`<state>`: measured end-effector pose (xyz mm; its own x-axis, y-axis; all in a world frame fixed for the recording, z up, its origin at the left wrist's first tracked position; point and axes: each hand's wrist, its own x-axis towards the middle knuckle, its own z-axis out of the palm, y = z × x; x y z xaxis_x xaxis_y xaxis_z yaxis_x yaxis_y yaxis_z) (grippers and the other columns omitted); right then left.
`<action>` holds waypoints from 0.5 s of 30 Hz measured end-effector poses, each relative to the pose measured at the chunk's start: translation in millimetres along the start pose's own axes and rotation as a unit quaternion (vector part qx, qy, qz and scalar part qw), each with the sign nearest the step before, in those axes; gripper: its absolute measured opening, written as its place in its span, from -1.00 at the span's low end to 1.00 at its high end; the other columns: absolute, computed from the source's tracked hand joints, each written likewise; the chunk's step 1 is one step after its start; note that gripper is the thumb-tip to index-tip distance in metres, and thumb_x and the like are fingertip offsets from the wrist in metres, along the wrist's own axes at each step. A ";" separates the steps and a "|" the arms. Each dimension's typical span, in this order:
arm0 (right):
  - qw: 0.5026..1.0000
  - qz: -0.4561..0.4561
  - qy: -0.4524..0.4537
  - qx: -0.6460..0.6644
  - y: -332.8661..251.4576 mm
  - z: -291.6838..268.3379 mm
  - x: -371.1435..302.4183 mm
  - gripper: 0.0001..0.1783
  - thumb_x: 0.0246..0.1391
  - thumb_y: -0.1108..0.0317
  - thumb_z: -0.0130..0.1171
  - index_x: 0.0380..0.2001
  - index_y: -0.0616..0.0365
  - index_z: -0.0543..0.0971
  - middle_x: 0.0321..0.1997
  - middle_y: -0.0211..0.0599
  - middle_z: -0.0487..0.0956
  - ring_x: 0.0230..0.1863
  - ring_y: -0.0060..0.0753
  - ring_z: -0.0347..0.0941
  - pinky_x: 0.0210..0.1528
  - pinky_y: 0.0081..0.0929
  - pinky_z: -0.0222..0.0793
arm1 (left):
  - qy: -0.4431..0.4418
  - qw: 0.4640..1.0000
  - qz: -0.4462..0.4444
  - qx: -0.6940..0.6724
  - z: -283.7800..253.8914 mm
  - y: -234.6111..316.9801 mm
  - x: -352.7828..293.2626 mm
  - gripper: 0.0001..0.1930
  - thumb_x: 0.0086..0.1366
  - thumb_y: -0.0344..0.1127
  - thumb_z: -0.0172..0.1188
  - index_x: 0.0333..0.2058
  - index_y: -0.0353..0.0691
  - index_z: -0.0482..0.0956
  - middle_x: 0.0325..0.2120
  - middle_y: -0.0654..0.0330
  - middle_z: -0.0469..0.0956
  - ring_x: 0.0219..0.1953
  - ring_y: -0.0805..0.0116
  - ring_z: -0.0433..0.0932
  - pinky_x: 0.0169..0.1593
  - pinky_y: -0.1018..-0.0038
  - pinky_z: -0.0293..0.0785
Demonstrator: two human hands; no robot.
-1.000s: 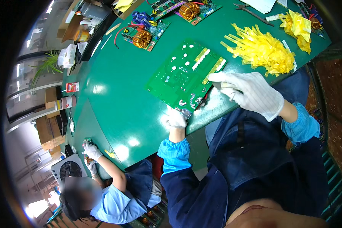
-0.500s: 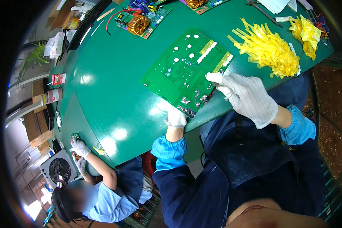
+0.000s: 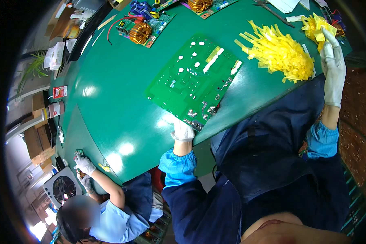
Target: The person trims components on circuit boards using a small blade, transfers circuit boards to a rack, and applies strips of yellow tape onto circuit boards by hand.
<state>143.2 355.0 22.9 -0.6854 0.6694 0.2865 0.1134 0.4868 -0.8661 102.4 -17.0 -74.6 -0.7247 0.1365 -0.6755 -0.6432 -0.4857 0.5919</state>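
A green circuit board (image 3: pixel 191 81), solder side up, is tilted over the table's near edge. My left hand (image 3: pixel 184 131), in a white glove, grips it at the near corner, its fingers hidden beneath. White blobs dot the board, and a strip of yellow tape (image 3: pixel 212 54) lies beside one white row. At the far right, my gloved right hand (image 3: pixel 332 61) reaches to a small clump of yellow tape (image 3: pixel 313 27); its fingers are pinched together on yellow tape there. A larger heap of yellow tape strips (image 3: pixel 282 55) lies between the board and that hand.
Boards with copper coils (image 3: pixel 140 33) stand at the far side, one with a red wire. Pliers (image 3: pixel 272 12) and white papers (image 3: pixel 284 5) lie at the back right. On the left, a co-worker (image 3: pixel 120 207) handles a small part near a fan (image 3: pixel 64 189).
My right hand has gone from the board's right edge to the small tape clump at far right. One yellow strip is gone from that edge. My left hand keeps hold of the board.
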 end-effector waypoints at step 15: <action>0.915 -0.116 -0.384 0.029 -37.8 87.9 -70.1 -0.62 0.22 0.34 0.04 0.11 -0.04 0.34 -0.49 -0.16 0.62 -0.50 -0.12 0.58 -0.44 -0.32 0.46 | -0.219 0.786 0.365 0.449 -88.6 -6.4 18.8 -0.65 0.36 -0.30 -0.04 0.07 -0.27 0.46 0.03 0.05 0.49 0.03 0.09 0.47 0.12 0.20 0.34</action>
<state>123.7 240.3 -0.4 -0.9923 -0.0516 0.1126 -0.1229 0.5210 -0.8446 114.8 -87.8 -130.0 -0.8710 0.4833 0.0881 0.2108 0.2059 0.9556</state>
